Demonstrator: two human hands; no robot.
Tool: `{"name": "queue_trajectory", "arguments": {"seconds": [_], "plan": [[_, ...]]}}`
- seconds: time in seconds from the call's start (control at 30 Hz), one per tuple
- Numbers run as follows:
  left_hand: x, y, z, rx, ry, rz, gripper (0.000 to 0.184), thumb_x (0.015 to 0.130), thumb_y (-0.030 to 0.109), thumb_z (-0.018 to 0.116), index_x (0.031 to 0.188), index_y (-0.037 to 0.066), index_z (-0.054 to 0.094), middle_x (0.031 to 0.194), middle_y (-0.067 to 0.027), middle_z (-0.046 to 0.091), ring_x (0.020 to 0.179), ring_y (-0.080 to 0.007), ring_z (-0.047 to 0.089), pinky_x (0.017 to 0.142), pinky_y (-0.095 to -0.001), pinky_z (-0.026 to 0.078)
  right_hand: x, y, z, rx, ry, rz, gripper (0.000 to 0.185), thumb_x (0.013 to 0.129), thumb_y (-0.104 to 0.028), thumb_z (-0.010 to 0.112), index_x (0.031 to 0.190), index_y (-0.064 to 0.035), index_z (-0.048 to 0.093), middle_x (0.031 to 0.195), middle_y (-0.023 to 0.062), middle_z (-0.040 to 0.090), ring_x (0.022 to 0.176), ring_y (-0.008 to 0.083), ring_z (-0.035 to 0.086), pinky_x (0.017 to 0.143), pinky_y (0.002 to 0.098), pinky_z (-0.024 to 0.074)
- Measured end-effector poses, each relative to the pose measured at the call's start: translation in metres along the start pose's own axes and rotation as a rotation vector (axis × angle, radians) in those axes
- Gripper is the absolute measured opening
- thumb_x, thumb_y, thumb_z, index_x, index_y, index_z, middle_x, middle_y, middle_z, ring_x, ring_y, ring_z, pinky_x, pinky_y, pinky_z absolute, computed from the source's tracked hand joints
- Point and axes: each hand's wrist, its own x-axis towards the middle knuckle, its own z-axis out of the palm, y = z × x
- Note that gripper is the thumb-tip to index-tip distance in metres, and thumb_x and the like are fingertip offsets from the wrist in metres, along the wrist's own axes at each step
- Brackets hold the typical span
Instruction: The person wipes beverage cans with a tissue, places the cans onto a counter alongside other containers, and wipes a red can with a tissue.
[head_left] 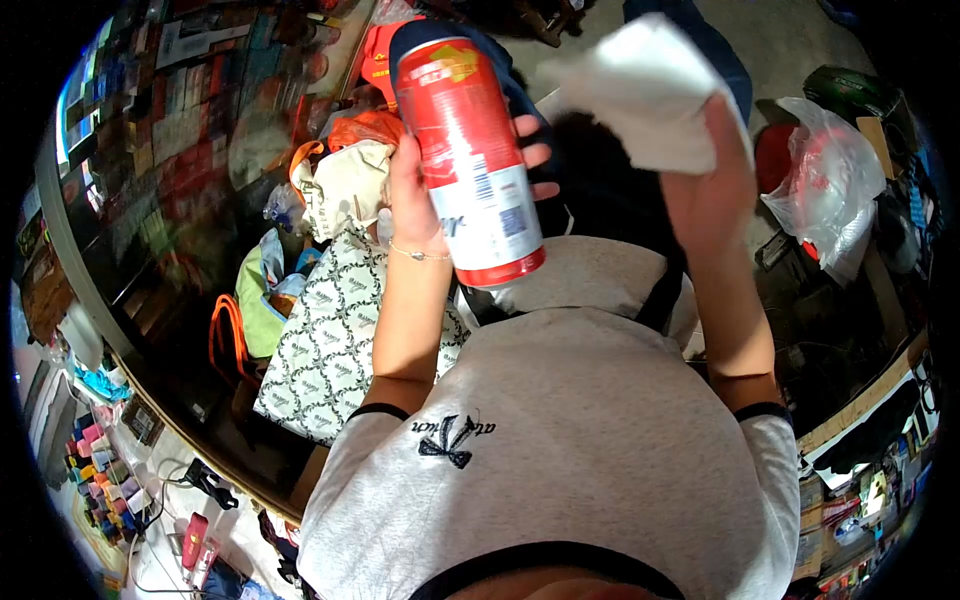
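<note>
A large red and white can (470,165), with a barcode on its side, is held slightly tilted in my left hand (415,195). The thumb lies along its left side and the fingertips show round its right side. My right hand (712,195) is raised at the right, closed on a white cloth or paper (655,95) that is blurred by motion. The can and the white sheet are apart.
A patterned black and white box or bag (330,330) stands at the left, beside a cream bag (350,185) and a green bag (258,290). At the right lies a clear plastic bag (825,190). Packed shelves (190,110) fill the upper left.
</note>
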Motion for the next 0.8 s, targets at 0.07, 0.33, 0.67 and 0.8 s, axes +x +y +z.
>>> {"name": "queue_trajectory", "arguments": {"seconds": [0.07, 0.33, 0.67, 0.8], "plan": [[0.002, -0.002, 0.008, 0.011, 0.110, -0.059, 0.082, 0.078, 0.057, 0.044, 0.133, 0.000, 0.025, 0.132, -0.0259, 0.032, 0.112, -0.0397, 0.046, 0.093, -0.0564, 0.035, 0.010, -0.012, 0.009, -0.124, 0.095, -0.166, 0.041, 0.091, -0.028, 0.041, 0.117, 0.0032, 0.045, 0.114, 0.0127, 0.052, 0.104, 0.0209, 0.051, 0.090, 0.0337, 0.0391], [0.000, -0.004, -0.001, 0.013, 0.231, -0.144, 0.075, 0.078, 0.056, 0.047, 0.125, -0.001, 0.037, 0.112, -0.0202, 0.053, 0.093, -0.0328, 0.059, 0.069, -0.0423, 0.054, 0.030, 0.018, 0.026, -0.704, -0.206, -0.386, 0.052, 0.091, -0.041, 0.039, 0.117, 0.0021, 0.051, 0.116, 0.0110, 0.053, 0.108, 0.0165, 0.049, 0.094, 0.0290, 0.0338], [-0.011, 0.002, 0.000, -0.176, 0.220, 0.052, 0.062, 0.083, 0.049, 0.041, 0.127, 0.006, 0.039, 0.123, -0.0140, 0.048, 0.110, -0.0275, 0.049, 0.094, -0.0388, 0.039, 0.034, 0.063, 0.050, -1.069, -0.476, -0.733, 0.035, 0.089, -0.016, 0.034, 0.119, -0.0098, 0.052, 0.133, 0.0099, 0.040, 0.128, 0.0310, 0.027, 0.105, 0.0434, 0.0194], [-0.003, 0.006, 0.002, 0.351, 0.514, 0.204, 0.067, 0.083, 0.050, 0.043, 0.133, 0.008, 0.030, 0.133, -0.0137, 0.038, 0.118, -0.0278, 0.042, 0.099, -0.0398, 0.034, 0.020, 0.064, 0.048, -1.097, -0.647, -0.636, 0.038, 0.085, -0.021, 0.043, 0.120, -0.0122, 0.052, 0.133, 0.0098, 0.040, 0.128, 0.0327, 0.027, 0.105, 0.0506, 0.0124]]}}
